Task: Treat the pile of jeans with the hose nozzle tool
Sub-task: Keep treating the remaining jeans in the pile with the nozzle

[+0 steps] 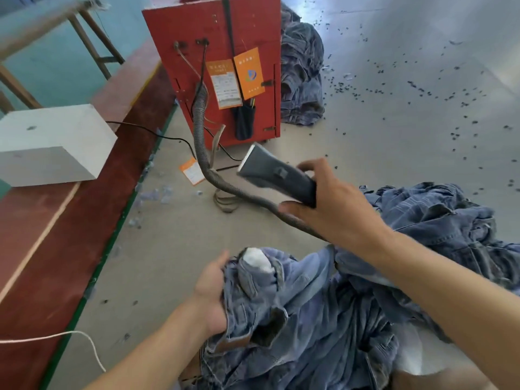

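Grey floor strewn with dark scraps. Jeans pile cut off at frame bottom. Nozzle tool gripped above it by right hand, hose partly hidden behind; jeans fold clutched by left hand.

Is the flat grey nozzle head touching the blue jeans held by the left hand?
Apart. The head view shows bare floor between the flat grey nozzle head and the blue jeans.

- Left hand: bare, without glove, ring or watch.
- Right hand: bare too, wrist unadorned.
- Both forearms are uncovered; no sleeve edge shows anywhere along them up to the frame border.
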`<control>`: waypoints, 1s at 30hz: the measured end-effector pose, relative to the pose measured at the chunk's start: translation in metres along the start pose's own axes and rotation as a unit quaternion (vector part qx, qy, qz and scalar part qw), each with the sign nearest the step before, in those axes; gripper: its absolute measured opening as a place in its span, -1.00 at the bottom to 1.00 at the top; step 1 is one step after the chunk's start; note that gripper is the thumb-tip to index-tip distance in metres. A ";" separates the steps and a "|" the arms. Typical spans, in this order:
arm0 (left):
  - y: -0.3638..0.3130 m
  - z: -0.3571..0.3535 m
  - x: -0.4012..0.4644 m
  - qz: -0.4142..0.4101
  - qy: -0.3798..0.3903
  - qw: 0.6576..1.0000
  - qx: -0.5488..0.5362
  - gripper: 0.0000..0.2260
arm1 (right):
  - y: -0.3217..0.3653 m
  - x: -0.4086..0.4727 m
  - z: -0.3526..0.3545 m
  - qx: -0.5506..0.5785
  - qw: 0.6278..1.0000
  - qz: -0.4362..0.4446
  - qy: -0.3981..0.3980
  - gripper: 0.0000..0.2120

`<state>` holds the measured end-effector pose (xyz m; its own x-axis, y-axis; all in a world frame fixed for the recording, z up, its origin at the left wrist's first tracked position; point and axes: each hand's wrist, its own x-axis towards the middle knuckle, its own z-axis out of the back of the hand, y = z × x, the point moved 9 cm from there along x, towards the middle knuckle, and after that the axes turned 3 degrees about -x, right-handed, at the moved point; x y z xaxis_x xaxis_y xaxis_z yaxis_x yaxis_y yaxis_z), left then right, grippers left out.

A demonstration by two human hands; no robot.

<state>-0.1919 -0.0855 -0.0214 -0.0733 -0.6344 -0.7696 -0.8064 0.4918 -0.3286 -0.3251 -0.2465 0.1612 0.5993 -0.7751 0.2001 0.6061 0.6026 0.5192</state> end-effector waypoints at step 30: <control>-0.016 0.007 -0.030 -0.104 0.090 0.988 0.067 -0.52 | -0.008 -0.032 -0.015 -0.145 0.960 0.096 0.218 -0.49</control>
<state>-0.1727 -0.0705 0.0028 -0.0277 -0.8200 -0.5717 -0.7309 0.4068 -0.5480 -0.3420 -0.2236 0.1382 0.8379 -0.5299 -0.1308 0.5454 0.8023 0.2426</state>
